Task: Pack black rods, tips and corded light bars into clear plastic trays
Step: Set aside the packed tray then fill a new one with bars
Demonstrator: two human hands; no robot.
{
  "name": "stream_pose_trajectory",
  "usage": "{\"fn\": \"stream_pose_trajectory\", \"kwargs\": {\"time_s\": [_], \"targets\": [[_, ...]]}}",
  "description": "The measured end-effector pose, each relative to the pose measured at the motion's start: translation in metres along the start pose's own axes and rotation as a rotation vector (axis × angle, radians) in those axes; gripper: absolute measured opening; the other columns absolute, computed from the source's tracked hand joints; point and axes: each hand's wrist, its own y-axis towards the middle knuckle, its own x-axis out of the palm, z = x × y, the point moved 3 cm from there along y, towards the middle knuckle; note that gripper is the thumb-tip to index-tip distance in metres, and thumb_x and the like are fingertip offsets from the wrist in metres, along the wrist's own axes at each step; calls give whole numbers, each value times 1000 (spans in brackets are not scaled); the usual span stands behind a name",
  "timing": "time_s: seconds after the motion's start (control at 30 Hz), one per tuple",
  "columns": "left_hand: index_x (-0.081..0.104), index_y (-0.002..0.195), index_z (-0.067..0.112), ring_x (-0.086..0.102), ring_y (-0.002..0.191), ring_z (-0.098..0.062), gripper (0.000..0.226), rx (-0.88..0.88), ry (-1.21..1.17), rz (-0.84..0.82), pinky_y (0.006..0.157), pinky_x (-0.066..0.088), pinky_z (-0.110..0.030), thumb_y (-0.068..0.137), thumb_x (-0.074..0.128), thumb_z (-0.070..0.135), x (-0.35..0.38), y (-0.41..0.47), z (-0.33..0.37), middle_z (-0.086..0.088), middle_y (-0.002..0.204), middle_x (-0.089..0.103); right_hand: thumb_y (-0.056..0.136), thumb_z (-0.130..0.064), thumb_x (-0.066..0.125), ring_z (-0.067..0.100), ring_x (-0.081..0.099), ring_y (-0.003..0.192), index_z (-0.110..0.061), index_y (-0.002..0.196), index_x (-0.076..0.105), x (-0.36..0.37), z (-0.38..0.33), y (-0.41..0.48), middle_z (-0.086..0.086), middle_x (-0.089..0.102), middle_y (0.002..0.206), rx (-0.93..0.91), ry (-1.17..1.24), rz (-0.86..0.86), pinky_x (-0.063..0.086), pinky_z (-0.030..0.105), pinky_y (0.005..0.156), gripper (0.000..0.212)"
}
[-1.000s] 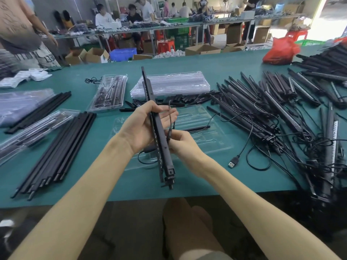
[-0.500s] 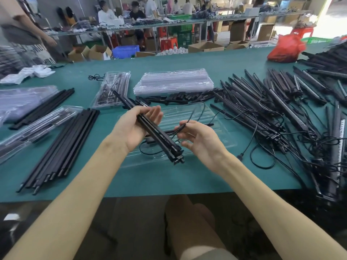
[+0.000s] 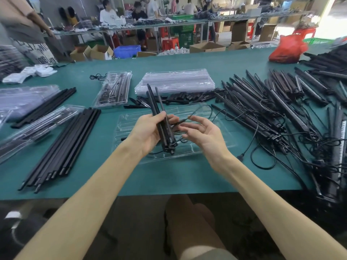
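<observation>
Left hand (image 3: pixel 150 132) had its fingers curled tight round a bundle of slim black corded light bars (image 3: pixel 153 102), held over the near middle of the green worktop (image 3: pixel 187 175) with the far ends pointing up and away. Right hand (image 3: pixel 204 134) lay palm up just beside it, fingers spread and loose. A thin black cord (image 3: pixel 195 109) ran past its fingertips; whether it touched them, I couldn't tell. Beneath both sat a clear plastic tray (image 3: pixel 129 124). To its left lay a row of long black rods (image 3: pixel 62 145), to its right a tangled heap of corded black bars (image 3: pixel 272 109). Toward the far edge were short black tips (image 3: pixel 189 96) and a stack of clear trays (image 3: pixel 174 79).
</observation>
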Motion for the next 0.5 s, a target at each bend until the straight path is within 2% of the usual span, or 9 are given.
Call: {"fn": "stream_pose_trajectory", "kwargs": {"time_s": [0.07, 0.13, 0.2, 0.3, 0.4, 0.5], "targets": [[59, 99, -8, 74, 76, -24, 19, 31, -93, 27, 77, 63, -40, 104, 50, 8, 0, 2, 6, -15, 79, 73, 92, 3, 63, 19, 68, 103, -10, 125, 60, -2, 0, 2, 8, 71, 113, -52, -443, 15, 56, 31, 86, 36], [57, 100, -7, 73, 74, -22, 15, 47, -164, 41, 74, 62, -40, 103, 51, 7, -1, 4, 13, -14, 78, 72, 90, -11, 70, 13, 54, 113, -17, 129, 63, 0, 2, 5, -1, 65, 123, -131, -923, -46, 44, 28, 98, 40], [55, 104, -5, 72, 72, -20, 11, 60, -207, 36, 71, 62, -40, 103, 51, 5, -1, 3, 20, -14, 78, 69, 91, -22, 71, 18, 38, 124, -20, 139, 57, 3, 7, 11, -3, 58, 135, -154, -1223, -109, 32, 28, 107, 50], [55, 105, -7, 71, 71, -20, 13, 56, -182, 12, 71, 62, -40, 103, 50, 4, 1, 1, 25, -15, 78, 68, 94, -36, 67, 25, 33, 125, -23, 143, 53, 7, 9, 19, 0, 55, 136, -134, -1491, -99, 28, 37, 106, 53], [56, 107, -11, 69, 70, -21, 18, 62, -149, 5, 74, 62, -41, 103, 50, 5, -4, 0, 27, -15, 76, 67, 95, -42, 64, 28, 34, 120, -22, 132, 61, 9, 3, 25, 5, 55, 123, -144, -1659, -76, 27, 40, 101, 43], [51, 120, -10, 68, 71, -22, 22, 91, -139, 40, 77, 61, -44, 102, 51, 3, -14, 1, 31, -16, 80, 67, 96, -43, 61, 28, 37, 116, -20, 118, 69, 8, -7, 27, 5, 57, 115, -180, -1714, -79, 27, 39, 99, 33]]}}
